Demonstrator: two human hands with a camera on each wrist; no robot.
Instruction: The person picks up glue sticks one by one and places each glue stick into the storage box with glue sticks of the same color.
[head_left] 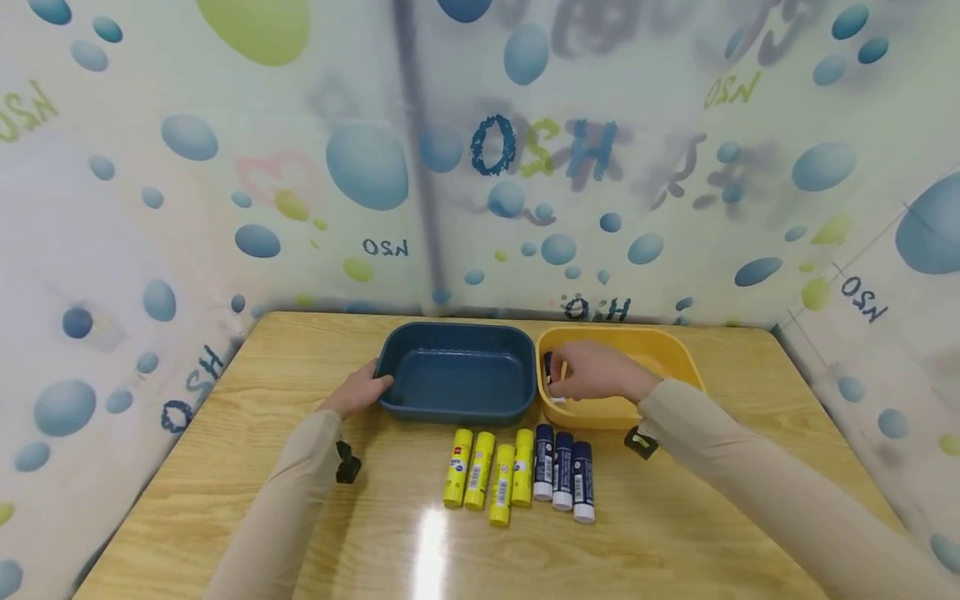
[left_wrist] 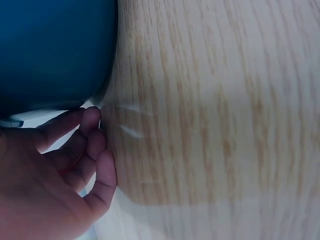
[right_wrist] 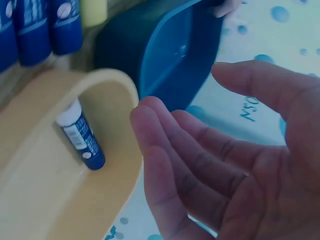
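Observation:
My left hand [head_left: 360, 390] holds the left end of a dark blue plastic bin [head_left: 457, 415], thumb at the rim. In the left wrist view its bent fingers [left_wrist: 95, 145] lie along the outside of the bin, low by the tabletop. My right hand [head_left: 600, 371] is over the left end of a yellow bin [head_left: 678, 358], thumb and fingers apart with nothing between them. A navy glue stick with a white cap [right_wrist: 82, 135] leans inside that bin, apart from the fingers in the right wrist view. The blue bin holds nothing.
Several yellow glue sticks [head_left: 480, 471] and three navy glue sticks [head_left: 562, 472] lie in a row on the wooden table [head_left: 375, 533] before the bins. The bins stand side by side near the back edge. A patterned curtain [head_left: 525, 208] surrounds the table.

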